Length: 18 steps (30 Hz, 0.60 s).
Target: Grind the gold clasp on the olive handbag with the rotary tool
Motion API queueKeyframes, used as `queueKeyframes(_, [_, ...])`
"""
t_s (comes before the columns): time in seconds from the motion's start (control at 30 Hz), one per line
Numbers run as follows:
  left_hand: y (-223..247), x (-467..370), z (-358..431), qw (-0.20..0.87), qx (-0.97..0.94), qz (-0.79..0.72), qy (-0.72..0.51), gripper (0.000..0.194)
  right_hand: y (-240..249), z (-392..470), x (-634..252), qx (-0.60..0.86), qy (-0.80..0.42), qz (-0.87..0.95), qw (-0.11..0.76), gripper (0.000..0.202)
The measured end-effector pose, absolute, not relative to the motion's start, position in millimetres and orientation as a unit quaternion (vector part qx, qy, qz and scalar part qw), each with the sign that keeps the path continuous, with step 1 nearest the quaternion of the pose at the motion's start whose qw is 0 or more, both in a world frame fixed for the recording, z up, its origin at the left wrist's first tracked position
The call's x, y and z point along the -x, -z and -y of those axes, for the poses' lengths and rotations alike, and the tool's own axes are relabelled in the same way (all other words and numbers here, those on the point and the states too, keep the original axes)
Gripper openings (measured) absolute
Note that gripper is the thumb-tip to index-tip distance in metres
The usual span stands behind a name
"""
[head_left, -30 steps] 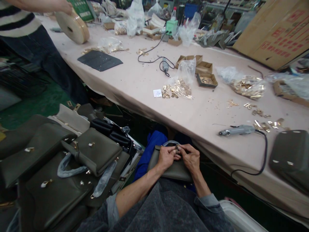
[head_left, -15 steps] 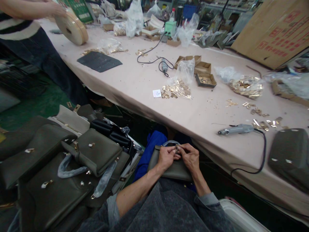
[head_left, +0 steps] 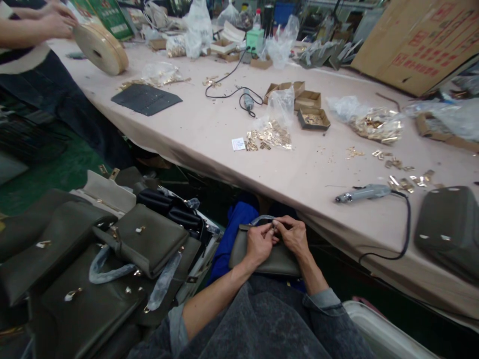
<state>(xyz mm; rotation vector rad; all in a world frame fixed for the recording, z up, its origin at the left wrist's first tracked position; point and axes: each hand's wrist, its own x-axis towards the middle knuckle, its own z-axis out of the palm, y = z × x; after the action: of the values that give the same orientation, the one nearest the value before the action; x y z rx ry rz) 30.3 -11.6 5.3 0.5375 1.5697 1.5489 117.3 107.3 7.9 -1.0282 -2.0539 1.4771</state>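
Beside the worktop (head_left: 194, 124), at lower centre, the left hand (head_left: 259, 245) and right hand (head_left: 294, 236) pinch closed above a bag (head_left: 279, 267), anything gripped hidden.

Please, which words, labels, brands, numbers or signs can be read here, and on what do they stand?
Nothing is readable.
Cardboard box: red printing, too blurred.
White slip: print too small.
Green panel at back left: pale marks, too blurred.
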Motion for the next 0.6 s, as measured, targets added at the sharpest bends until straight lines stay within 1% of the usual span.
queueKeyframes(0.17, [-22, -34, 14, 0.310, -0.327, -0.731, -0.512, 0.025, -11, -107, -118, 0.352, -0.536, 0.735, 0.221, 0.020])
queueKeyframes(0.23, [-24, -34, 14, 0.284, -0.353, -0.753, -0.477, 0.023, -12, -107, -119, 0.353, -0.539, 0.732, 0.222, 0.020])
queueKeyframes(0.5, [-20, -39, 10, 0.244, -0.369, -0.767, -0.465, 0.020, -9, -106, -123, 0.350, -0.537, 0.731, 0.234, 0.021])
queueKeyframes(0.6, [-18, -39, 10, 0.287, -0.339, -0.743, -0.501, 0.023, -8, -107, -124, 0.347, -0.531, 0.734, 0.243, 0.020])
